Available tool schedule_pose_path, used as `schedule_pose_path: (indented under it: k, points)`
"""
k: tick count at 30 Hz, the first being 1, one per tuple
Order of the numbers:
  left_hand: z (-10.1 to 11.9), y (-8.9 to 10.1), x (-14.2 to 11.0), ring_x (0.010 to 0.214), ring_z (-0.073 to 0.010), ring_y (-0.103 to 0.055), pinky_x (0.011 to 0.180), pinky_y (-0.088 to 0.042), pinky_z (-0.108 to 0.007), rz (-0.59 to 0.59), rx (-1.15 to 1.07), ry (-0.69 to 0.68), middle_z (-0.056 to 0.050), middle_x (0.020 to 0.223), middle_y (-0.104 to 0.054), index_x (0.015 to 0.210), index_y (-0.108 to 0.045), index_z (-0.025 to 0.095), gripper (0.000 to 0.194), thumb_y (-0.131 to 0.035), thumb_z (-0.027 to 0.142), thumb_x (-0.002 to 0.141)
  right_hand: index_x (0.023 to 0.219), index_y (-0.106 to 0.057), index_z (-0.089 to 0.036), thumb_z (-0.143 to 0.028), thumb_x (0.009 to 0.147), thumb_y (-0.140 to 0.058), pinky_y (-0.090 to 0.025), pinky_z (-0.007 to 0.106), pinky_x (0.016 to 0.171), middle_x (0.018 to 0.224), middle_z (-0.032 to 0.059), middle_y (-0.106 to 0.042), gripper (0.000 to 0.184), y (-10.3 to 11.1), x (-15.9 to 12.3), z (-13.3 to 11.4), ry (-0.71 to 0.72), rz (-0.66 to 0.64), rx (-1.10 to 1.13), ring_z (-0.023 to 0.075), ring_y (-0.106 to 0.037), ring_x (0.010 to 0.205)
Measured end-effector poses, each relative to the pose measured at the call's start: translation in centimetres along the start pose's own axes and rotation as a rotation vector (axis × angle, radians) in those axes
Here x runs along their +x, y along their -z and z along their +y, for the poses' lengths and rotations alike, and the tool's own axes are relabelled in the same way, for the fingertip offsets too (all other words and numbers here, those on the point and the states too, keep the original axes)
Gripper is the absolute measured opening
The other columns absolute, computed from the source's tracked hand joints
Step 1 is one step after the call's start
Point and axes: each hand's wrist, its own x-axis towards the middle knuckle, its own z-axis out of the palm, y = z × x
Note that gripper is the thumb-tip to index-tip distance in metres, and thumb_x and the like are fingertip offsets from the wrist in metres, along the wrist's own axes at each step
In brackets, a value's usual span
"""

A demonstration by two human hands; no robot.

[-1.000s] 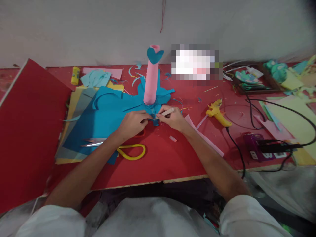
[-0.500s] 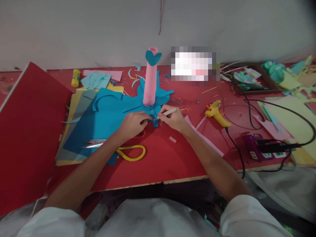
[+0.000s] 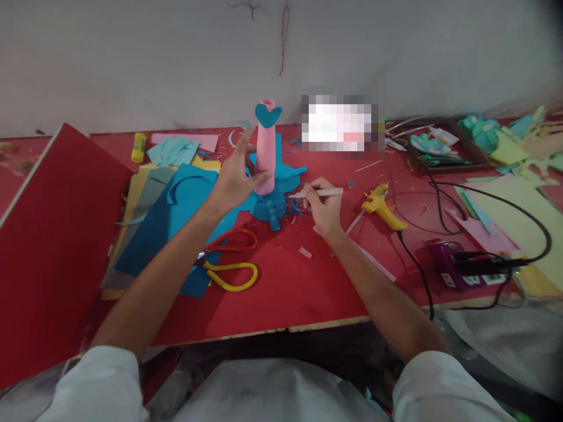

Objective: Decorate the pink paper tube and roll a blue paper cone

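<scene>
A pink paper tube (image 3: 265,146) with a blue heart-shaped collar at its top stands upright on a blue paper base (image 3: 288,176) with petal-like flaps. My left hand (image 3: 235,179) is at the tube's left side, its fingers spread and the thumb lying across the tube's lower part. In my right hand (image 3: 324,208) is a slim white pen (image 3: 329,191), its thin tip pointing left toward the base. Scissors (image 3: 233,265) with one red and one yellow handle lie below my left hand, their blades hidden under my forearm.
Blue and yellow paper sheets (image 3: 153,228) lie at left, near a glue stick (image 3: 138,147) and a leaning red board (image 3: 48,252). To the right are a corded yellow glue gun (image 3: 382,208), a purple box (image 3: 453,266) and a dark tray (image 3: 475,155). A pixelated patch covers something behind.
My left hand has risen from the front flap to the pink tube, its fingers spreading. My right hand has drawn back rightward with the pen, uncovering the flap. The view has shifted slightly.
</scene>
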Motion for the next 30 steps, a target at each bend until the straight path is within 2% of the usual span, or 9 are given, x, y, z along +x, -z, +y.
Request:
schedule_pose_path:
  k: [3,6,10,14,16,19,23,27,30]
  points:
    - [0.8,-0.2,1.6,0.08,-0.0164,-0.067,0.078,-0.059,-0.033,0.017,0.07,-0.006,-0.006,0.122,-0.074,0.153,-0.046,0.024,0.079,-0.08,0.027,0.082,0.071,-0.056,-0.024,-0.054,0.093,-0.072,-0.036,0.025,0.046,0.052,-0.0063,-0.054,0.04,0.1,0.1,-0.3,0.006,0.022,-0.006,0.009,-0.045,0.045]
    - [1.9,-0.1,1.9,0.085,-0.019,-0.068,0.082,-0.06,-0.036,0.11,0.116,-0.013,-0.006,0.119,-0.073,0.144,-0.052,0.024,0.067,-0.08,0.029,0.084,0.07,-0.057,-0.024,-0.053,0.093,-0.072,-0.04,0.025,0.049,0.053,-0.0061,-0.055,0.04,0.2,0.1,-0.4,0.037,0.052,0.003,0.0094,-0.048,0.047]
    - [2.4,-0.4,1.5,0.109,-0.027,-0.067,0.093,-0.06,-0.043,0.22,0.162,-0.012,-0.009,0.125,-0.067,0.136,-0.052,0.027,0.059,-0.082,0.038,0.087,0.072,-0.059,-0.023,-0.05,0.094,-0.073,-0.037,0.024,0.049,0.054,-0.0063,-0.056,0.037,0.6,-0.1,-1.0,0.049,0.086,0.024,0.0085,-0.046,0.046]
    - [1.3,-1.2,1.1,0.132,-0.0359,-0.057,0.105,-0.056,-0.053,0.207,0.186,0.028,-0.013,0.132,-0.061,0.128,-0.054,0.025,0.06,-0.087,0.046,0.083,0.072,-0.059,-0.022,-0.049,0.094,-0.073,-0.038,0.025,0.051,0.054,-0.0059,-0.056,0.037,1.2,0.0,-1.7,0.092,0.108,-0.042,0.0088,-0.049,0.049]
    - [0.6,-1.4,0.8,0.129,-0.0355,-0.059,0.105,-0.055,-0.055,0.16,0.151,0.045,-0.013,0.13,-0.064,0.127,-0.056,0.024,0.063,-0.09,0.046,0.079,0.073,-0.059,-0.023,-0.054,0.094,-0.073,-0.039,0.025,0.05,0.054,-0.0056,-0.056,0.04,1.3,0.1,-1.8,0.078,0.109,-0.049,0.0094,-0.049,0.049]
    - [0.0,-1.4,0.4,0.105,-0.0282,-0.07,0.094,-0.06,-0.048,0.063,0.052,0.102,-0.01,0.115,-0.071,0.128,-0.058,0.021,0.064,-0.09,0.042,0.077,0.076,-0.059,-0.024,-0.06,0.093,-0.071,-0.034,0.026,0.045,0.055,-0.0046,-0.057,0.043,1.3,0.2,-1.9,0.01,0.061,-0.011,0.0095,-0.044,0.046]
    - [0.1,-1.8,-0.1,0.094,-0.023,-0.072,0.086,-0.061,-0.04,0.12,0.01,0.14,-0.008,0.107,-0.073,0.132,-0.058,0.019,0.06,-0.085,0.039,0.083,0.088,-0.065,-0.024,-0.064,0.095,-0.066,-0.032,0.026,0.041,0.058,-0.0038,-0.06,0.04,1.0,-0.1,-2.1,-0.04,-0.012,0.016,0.01,-0.045,0.044]
    - [0.8,-3.1,-1.1,0.117,-0.0286,-0.069,0.099,-0.058,-0.045,0.15,0.044,0.129,-0.012,0.126,-0.07,0.145,-0.049,0.022,0.074,-0.083,0.048,0.085,0.101,-0.071,-0.025,-0.063,0.095,-0.069,-0.042,0.027,0.044,0.069,-0.0016,-0.067,0.039,0.8,-0.2,-2.1,-0.06,-0.156,0.055,0.0114,-0.052,0.05]
    - [1.6,-3.0,-2.9,0.144,-0.0327,-0.053,0.114,-0.05,-0.051,0.231,0.046,0.04,-0.018,0.151,-0.054,0.157,-0.034,0.026,0.088,-0.076,0.062,0.088,0.102,-0.075,-0.026,-0.056,0.094,-0.074,-0.049,0.029,0.053,0.084,0.0019,-0.073,0.032,0.8,-0.2,-1.9,-0.021,-0.255,0.038,0.0127,-0.058,0.059]
